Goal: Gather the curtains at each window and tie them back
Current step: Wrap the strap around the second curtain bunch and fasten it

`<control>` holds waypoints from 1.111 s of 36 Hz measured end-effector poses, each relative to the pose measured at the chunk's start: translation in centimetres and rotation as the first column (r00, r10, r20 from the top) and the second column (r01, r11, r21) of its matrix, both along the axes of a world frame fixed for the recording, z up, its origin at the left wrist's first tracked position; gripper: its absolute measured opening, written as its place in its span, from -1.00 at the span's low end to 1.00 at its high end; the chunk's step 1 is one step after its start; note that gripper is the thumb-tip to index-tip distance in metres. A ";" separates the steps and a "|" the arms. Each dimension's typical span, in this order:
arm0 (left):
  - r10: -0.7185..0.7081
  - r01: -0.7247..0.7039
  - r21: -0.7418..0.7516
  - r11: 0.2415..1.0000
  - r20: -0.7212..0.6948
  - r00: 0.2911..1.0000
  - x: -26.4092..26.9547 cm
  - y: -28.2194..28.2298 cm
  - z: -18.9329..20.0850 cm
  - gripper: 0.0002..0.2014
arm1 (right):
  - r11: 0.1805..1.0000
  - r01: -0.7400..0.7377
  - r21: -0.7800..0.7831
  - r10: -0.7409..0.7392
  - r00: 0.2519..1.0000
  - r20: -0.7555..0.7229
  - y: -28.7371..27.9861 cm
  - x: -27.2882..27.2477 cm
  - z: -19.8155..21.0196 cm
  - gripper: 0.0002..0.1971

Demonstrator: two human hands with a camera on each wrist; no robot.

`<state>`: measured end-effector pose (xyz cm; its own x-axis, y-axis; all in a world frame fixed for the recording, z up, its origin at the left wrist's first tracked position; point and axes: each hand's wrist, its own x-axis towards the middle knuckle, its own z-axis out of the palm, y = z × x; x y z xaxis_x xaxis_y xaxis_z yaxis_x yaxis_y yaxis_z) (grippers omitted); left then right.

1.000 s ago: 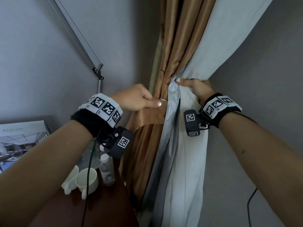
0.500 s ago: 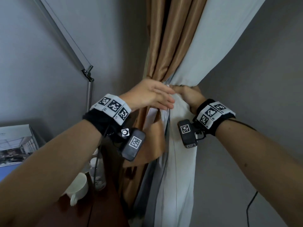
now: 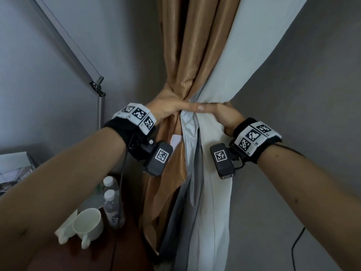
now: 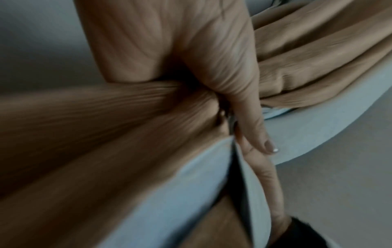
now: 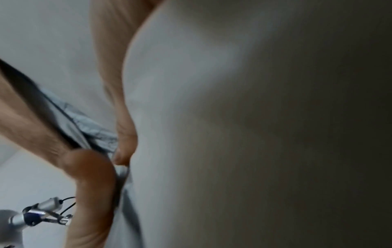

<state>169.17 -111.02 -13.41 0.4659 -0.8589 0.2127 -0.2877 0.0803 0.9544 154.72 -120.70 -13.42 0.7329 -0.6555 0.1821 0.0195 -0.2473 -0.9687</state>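
A tan curtain (image 3: pixel 187 55) with a pale grey lining (image 3: pixel 248 55) is gathered into a tight waist at the middle of the head view. My left hand (image 3: pixel 172 108) grips that waist from the left, thumb laid straight across the front. My right hand (image 3: pixel 222 115) grips it from the right, its fingers hidden behind the cloth. The two thumbs meet at the front. In the blurred left wrist view my palm squeezes tan folds (image 4: pixel 148 104). A loose tan strip (image 3: pixel 166 192) with a white label (image 3: pixel 176 140) hangs below my left wrist.
A metal lamp arm (image 3: pixel 97 89) stands against the left wall. Below it a dark wooden table (image 3: pixel 88 255) carries two water bottles (image 3: pixel 111 204) and white cups (image 3: pixel 88 223). A black cable (image 3: pixel 297 243) runs along the right wall.
My left hand let go of the tan strip it held across the front and rose to clasp the gathered waist beside my right hand. The strip now hangs loose.
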 end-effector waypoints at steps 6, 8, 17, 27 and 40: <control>-0.206 0.207 0.021 0.978 -0.025 0.978 -2.1 0.4 -0.7 -0.44 | 0.968 -0.252 -0.020 0.248 0.963 -0.108 -0.7 -1.5 -0.2 -0.54; -0.220 0.221 0.027 0.975 -0.046 0.974 -2.5 0.3 -0.5 -0.51 | 0.945 -0.321 -0.058 0.308 0.937 -0.163 -0.5 -1.5 0.2 -0.31; -0.188 0.181 -0.062 0.981 -0.120 0.975 -3.5 -0.5 -0.8 -0.46 | 0.935 -0.312 -0.169 0.303 0.950 -0.077 0.3 -1.5 0.4 -0.07; 0.007 -0.023 -0.092 0.995 -0.174 0.985 -3.1 -1.0 -0.6 -0.47 | 0.978 -0.200 -0.058 0.195 0.978 -0.075 0.3 -1.0 0.9 -0.49; 0.231 -0.248 -0.063 0.967 -0.199 0.952 -2.8 -3.5 -0.5 -0.59 | 0.986 0.084 -0.146 -0.104 0.986 -0.132 -0.4 -2.8 0.6 -0.46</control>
<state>166.35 -114.53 -13.90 0.6945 -0.6992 0.1697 -0.1242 0.1158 0.9855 151.95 -121.14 -12.85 0.6938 -0.6979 0.1779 -0.1419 -0.3746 -0.9163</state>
